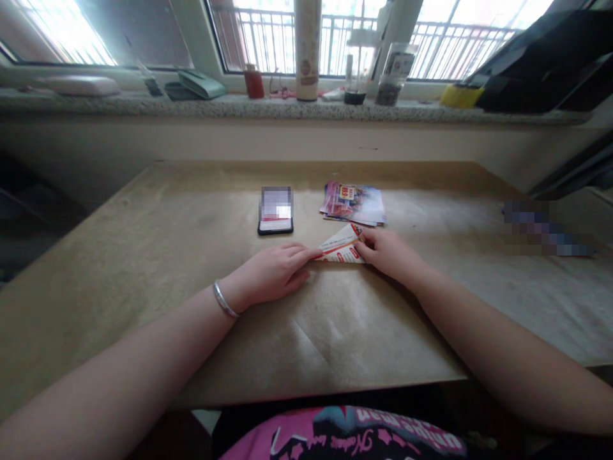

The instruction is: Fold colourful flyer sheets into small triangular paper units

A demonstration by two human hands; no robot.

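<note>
A white printed flyer point(341, 246) with red and orange marks lies on the table, folded into a narrow triangle that points left. My left hand point(272, 271), a silver bangle at its wrist, rests on the table with its fingers stretched out, fingertips on the flyer's pointed left end. At the wide right end, my right hand point(390, 255) pinches the folded flyer between thumb and fingers. Just behind it is a stack of colourful leaflets point(354, 203). A phone point(276, 225) with a blurred-out screen lies behind my left hand.
The table point(143, 275) has a tan cover and meets the wall below a stone windowsill point(268, 110). Along the sill stand a tall pale bottle point(307, 57), a red jar point(253, 82), clear containers and a green case point(201, 84). A blurred-out object point(546, 229) lies far right.
</note>
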